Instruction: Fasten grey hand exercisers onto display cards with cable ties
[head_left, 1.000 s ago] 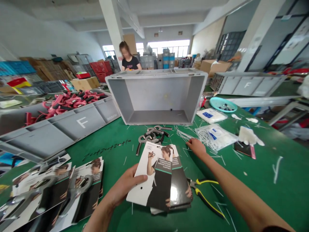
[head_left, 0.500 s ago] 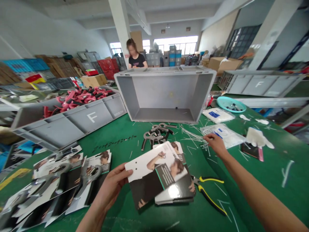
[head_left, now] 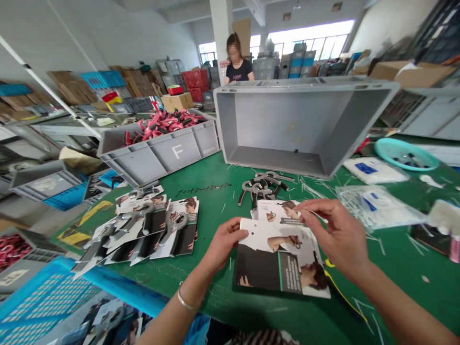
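Note:
My left hand [head_left: 223, 242] grips the left edge of a printed packaging card [head_left: 276, 258] that lies sideways on the green table [head_left: 215, 196]. My right hand [head_left: 336, 235] hovers over the card's upper right with thumb and fingers pinched on a thin white cable tie [head_left: 316, 214]. More cards [head_left: 275, 210] are stacked under and behind it. A small heap of grey hand grippers [head_left: 261, 186] lies just beyond the cards. A yellow-handled plier [head_left: 332, 278] is mostly hidden under my right hand.
An open grey crate [head_left: 302, 120] lies on its side behind the heap. A grey crate marked F [head_left: 168, 148] holds red grippers. Finished cards with grippers [head_left: 151, 230] lie left. Bags of cable ties [head_left: 377, 208], a teal bowl [head_left: 404, 153] and a blue basket [head_left: 46, 297] surround me. A person stands far back.
The card turned from upright to sideways and came down onto the table. My right hand came back from the cable ties at the right to above the card, pinching a tie. The camera swung left.

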The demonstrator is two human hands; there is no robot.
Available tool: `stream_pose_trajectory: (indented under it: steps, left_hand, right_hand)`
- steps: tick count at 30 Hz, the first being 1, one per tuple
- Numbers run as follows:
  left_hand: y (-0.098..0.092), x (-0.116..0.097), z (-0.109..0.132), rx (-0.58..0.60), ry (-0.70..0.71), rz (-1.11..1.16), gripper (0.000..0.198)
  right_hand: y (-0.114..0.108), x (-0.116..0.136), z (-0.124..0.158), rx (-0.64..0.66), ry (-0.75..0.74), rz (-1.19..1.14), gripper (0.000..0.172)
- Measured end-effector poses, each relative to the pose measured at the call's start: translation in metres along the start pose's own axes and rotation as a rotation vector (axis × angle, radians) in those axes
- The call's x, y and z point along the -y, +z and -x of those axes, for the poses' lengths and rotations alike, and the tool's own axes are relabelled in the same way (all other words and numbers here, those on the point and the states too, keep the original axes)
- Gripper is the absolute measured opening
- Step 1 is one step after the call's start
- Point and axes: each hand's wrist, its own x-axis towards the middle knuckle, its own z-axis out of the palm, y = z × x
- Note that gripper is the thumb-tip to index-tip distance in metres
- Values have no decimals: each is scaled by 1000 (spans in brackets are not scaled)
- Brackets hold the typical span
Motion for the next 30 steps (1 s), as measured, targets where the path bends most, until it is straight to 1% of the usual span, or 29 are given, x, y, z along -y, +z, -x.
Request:
stream_pose_trajectory:
  steps: [2,5,10,14,18,22,23,24,25,27,29,30]
  left_hand:
    - [2,-3,4,-18,41,-12,34]
    - [5,-8,6,-37,84,-20,34]
    - [9,-8,7,-18,113,-24,33]
    - [10,-7,8,-3,129,-31,35]
    - [13,-11,12,-19,141,-58,36]
    - [21,-22,14,6,175,-70,36]
    - [23,-26,13,17,188,-75,36]
    - [24,-29,12,30,200,-84,35]
    - [25,-31,11,46,204,-96,34]
    - [25,-33,7,84,187,-131,31]
    - [21,-29,4,108,149,-202,37]
    - [19,-25,2,115,131,-240,38]
  right_hand:
    - [10,6,3,-54,-82,-11,10]
    - [21,13,5,-85,-189,-54,16]
    - [27,21,6,-62,-207,-80,19]
    - [33,19,9,-48,-231,4,18]
    - [42,15,9,43,-271,84,15]
    - [43,14,0,205,-268,46,9]
    - [41,14,-3,265,-240,24,8]
    - [40,13,-7,333,-180,-13,7]
    - [38,11,-10,398,-86,-70,9]
    - [35,6,-16,498,172,-252,15]
    - [33,-1,-18,542,420,-451,21]
    - [32,-4,-18,551,507,-529,24]
